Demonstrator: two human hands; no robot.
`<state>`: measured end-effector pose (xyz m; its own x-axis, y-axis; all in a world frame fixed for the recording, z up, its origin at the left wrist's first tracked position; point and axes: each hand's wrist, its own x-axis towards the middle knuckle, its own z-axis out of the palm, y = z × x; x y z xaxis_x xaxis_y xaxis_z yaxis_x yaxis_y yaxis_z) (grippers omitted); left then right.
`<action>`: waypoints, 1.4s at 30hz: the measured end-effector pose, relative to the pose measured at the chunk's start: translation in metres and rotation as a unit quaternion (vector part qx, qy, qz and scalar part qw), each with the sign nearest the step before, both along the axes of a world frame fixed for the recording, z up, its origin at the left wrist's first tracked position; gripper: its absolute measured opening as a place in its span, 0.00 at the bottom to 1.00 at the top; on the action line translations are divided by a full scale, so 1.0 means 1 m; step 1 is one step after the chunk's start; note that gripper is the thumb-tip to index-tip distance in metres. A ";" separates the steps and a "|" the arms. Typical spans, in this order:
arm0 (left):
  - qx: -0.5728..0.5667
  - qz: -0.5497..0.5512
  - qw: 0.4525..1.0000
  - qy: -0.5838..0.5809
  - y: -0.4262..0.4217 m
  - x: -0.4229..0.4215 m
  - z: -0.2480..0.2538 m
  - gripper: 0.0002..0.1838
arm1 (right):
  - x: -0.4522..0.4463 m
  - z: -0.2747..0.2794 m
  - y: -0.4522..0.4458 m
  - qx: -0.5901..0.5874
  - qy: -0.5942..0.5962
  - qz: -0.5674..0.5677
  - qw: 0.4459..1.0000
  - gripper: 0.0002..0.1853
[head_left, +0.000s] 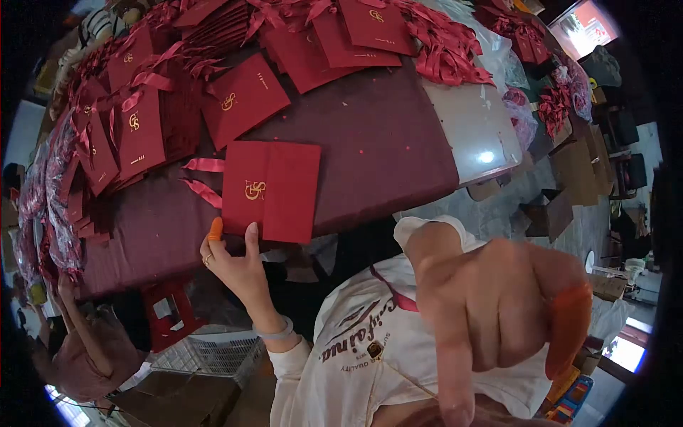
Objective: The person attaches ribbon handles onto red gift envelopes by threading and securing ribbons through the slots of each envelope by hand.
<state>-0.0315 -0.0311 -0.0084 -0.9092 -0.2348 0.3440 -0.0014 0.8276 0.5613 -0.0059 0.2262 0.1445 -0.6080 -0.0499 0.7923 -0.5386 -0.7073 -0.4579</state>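
Note:
A red paper gift bag (292, 185) with a gold monogram lies flat at the table's near edge, its red ribbon handles (205, 164) trailing left. My left hand (238, 267) is at its lower edge, thumb and forefinger apart. The thumb tip overlaps the bag, and the forefinger, in an orange finger cot, is by its lower left corner. My right hand (501, 306) is raised close to the camera, slightly blurred. Its forefinger extends downward, the thumb in an orange cot stands apart, and the other fingers curl in. Nothing shows in either hand.
Stacks of similar red bags (142, 132) cover the table's left and far sides. Red ribbons (455, 46) heap at the back right. A maroon cloth (384, 142) covers the table. Another person (92, 349) is at lower left, near a white crate (206, 356). Cardboard boxes (576, 171) stand right.

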 end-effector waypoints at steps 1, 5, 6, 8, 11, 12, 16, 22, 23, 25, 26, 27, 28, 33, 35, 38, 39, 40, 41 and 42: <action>-0.005 -0.002 1.000 0.001 -0.001 0.000 -0.002 0.31 | 0.032 0.008 0.024 -0.001 -0.001 0.004 1.000 0.10; -0.005 0.001 1.000 -0.001 0.001 0.000 0.001 0.31 | 0.011 0.001 -0.004 -0.003 -0.007 0.022 1.000 0.10; -0.005 0.002 1.000 -0.002 0.001 0.000 0.001 0.31 | -0.008 0.000 -0.025 -0.003 -0.008 0.026 1.000 0.10; 0.005 -0.012 1.000 0.013 0.000 0.001 -0.001 0.30 | 0.013 0.002 -0.005 -0.003 -0.009 0.033 0.999 0.10; 0.013 -0.011 1.000 0.008 0.002 0.001 0.003 0.30 | 0.010 0.003 -0.011 -0.002 -0.010 0.041 0.999 0.10; 0.013 -0.010 1.000 0.008 0.003 0.001 0.003 0.30 | 0.027 0.004 0.011 -0.003 -0.011 0.044 0.999 0.10; 0.015 -0.013 1.000 0.014 0.002 0.001 0.002 0.30 | 0.021 0.005 0.013 -0.002 -0.013 0.057 0.998 0.10; 0.002 -0.008 1.000 0.011 0.000 0.000 -0.002 0.30 | 0.021 0.007 -0.014 -0.003 -0.019 0.079 0.997 0.10; -0.012 -0.007 1.000 0.009 -0.002 0.000 -0.003 0.30 | 0.022 0.007 -0.015 -0.004 -0.020 0.084 0.996 0.10; -0.018 -0.015 1.000 0.019 -0.002 -0.001 -0.002 0.29 | 0.003 0.006 -0.033 -0.006 -0.024 0.096 0.995 0.10; -0.023 -0.025 0.999 0.031 -0.001 -0.001 0.000 0.29 | 0.017 0.007 -0.024 -0.008 -0.026 0.104 0.994 0.10; -0.025 -0.020 0.999 0.028 -0.002 -0.001 0.001 0.29 | 0.006 0.006 -0.034 -0.010 -0.029 0.111 0.993 0.11; 0.006 -0.018 1.000 0.018 -0.001 0.000 0.002 0.30 | 0.016 0.007 -0.017 -0.012 -0.032 0.119 0.992 0.11; 0.083 -0.018 0.996 0.029 0.004 -0.001 0.004 0.30 | 0.018 0.005 -0.026 -0.020 -0.054 0.162 0.985 0.11; 0.109 -0.011 0.993 0.034 0.008 -0.001 0.005 0.28 | 0.040 0.005 0.009 -0.029 -0.061 0.189 0.980 0.11; 0.096 -0.033 0.992 0.073 0.006 -0.003 0.003 0.28 | 0.002 -0.003 -0.036 -0.047 -0.068 0.239 0.967 0.11; 0.123 -0.034 0.989 0.081 0.006 -0.004 0.002 0.27 | 0.000 -0.004 -0.043 -0.054 -0.069 0.259 0.962 0.11; 0.149 -0.035 0.984 0.090 0.008 -0.004 0.000 0.26 | -0.004 -0.007 -0.046 -0.061 -0.070 0.278 0.956 0.11; 0.133 -0.030 0.985 0.102 0.007 -0.005 -0.003 0.25 | -0.010 -0.011 -0.045 0.014 -0.169 0.230 0.958 0.10; 0.157 -0.027 0.983 0.092 0.008 -0.003 0.000 0.25 | -0.018 -0.015 -0.044 0.093 -0.262 0.179 0.944 0.09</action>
<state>-0.0347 -0.0236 -0.0082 -0.8524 -0.3087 0.4221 0.1628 0.6104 0.7752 -0.0237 0.1823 0.1293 -0.8323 -0.4344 0.3442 0.0543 -0.6819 -0.7294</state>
